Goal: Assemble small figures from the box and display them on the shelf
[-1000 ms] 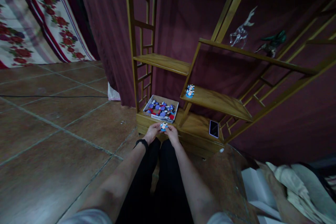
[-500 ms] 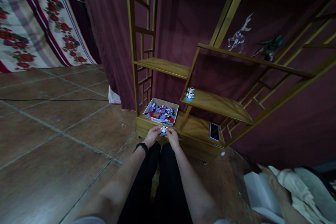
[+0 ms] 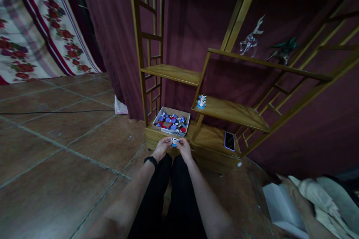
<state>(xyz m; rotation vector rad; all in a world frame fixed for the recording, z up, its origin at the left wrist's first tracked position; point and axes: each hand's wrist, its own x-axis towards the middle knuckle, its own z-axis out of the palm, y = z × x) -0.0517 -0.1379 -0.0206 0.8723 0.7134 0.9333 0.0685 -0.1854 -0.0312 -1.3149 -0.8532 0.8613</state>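
Note:
Between my two hands is a small figurine (image 3: 174, 142) with a blue base and a white and dark body. My left hand (image 3: 162, 148) pinches its left side, and my right hand (image 3: 184, 148) pinches its right side. Just beyond them, an open cardboard box (image 3: 165, 131) holds several small figurines with purple, red and blue bases, jumbled together. Similar blue-based figurines (image 3: 201, 103) stand at the left end of the middle shelf (image 3: 232, 111), one behind another.
A phone (image 3: 229, 141) lies on the low wooden cabinet top (image 3: 209, 136). Higher up stand a clear glass deer (image 3: 249, 41) and a dark green ornament (image 3: 284, 50). Wooden uprights (image 3: 137, 44) frame the shelves. A white box (image 3: 283, 205) sits on the floor at right.
The view has shifted slightly. Both hands still hold the figurine in front of the box, with little visible movement.

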